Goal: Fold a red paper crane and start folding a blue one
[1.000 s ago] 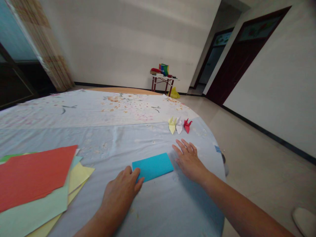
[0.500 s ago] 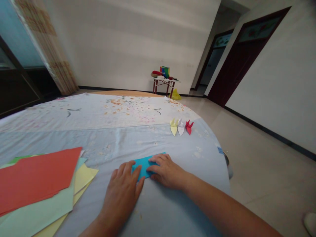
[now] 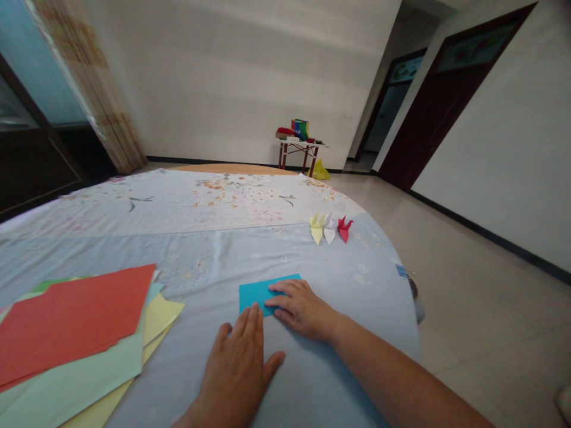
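Note:
A folded blue paper [image 3: 255,292] lies on the cloth-covered table [image 3: 214,249] just ahead of me. My right hand [image 3: 301,309] rests on its right half, fingers bent and pressing down on it. My left hand [image 3: 241,371] lies flat on the cloth just in front of the paper's near edge, fingers stretched, fingertips at or just short of that edge. It holds nothing.
A stack of coloured sheets, red [image 3: 71,321] on top of pale green and yellow, lies at the left. Three small folded paper cranes [image 3: 330,229] stand at the far right of the table. The table edge curves off on the right above a tiled floor.
My right hand came in from the right of the blue paper and settled on it. My left hand drew back off the paper's left end toward me and flattened on the cloth.

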### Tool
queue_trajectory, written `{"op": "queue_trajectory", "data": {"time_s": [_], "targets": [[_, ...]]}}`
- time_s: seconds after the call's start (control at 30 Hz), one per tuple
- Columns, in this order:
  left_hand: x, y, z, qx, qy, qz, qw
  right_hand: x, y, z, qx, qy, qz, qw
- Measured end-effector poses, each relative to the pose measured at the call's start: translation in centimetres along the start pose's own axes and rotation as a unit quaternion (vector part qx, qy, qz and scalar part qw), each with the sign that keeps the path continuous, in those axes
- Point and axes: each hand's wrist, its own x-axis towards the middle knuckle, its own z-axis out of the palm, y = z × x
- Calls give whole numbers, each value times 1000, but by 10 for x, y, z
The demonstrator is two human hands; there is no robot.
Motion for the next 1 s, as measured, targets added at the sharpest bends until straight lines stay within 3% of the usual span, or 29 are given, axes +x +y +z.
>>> {"op": "queue_trajectory", "data": {"time_s": [0.2, 0.37, 0.5, 0.67, 1.0], "targets": [[-6, -12, -23, 42, -30, -25, 998, 0, -1, -1, 1, 4, -4, 1000], [0, -25, -34, 43, 43, -33, 998, 0, -2, 1, -13, 4, -11, 1000], [13, -33, -21, 24, 129, -21, 991, 1, -4, -1, -26, 3, -18, 1000], [22, -40, 0, 26, 97, -21, 995, 2, -6, -3, -29, -3, -25, 999], [23, -39, 0, 33, 91, -23, 995, 4, -18, -13, -14, -79, 11, 997]]}}
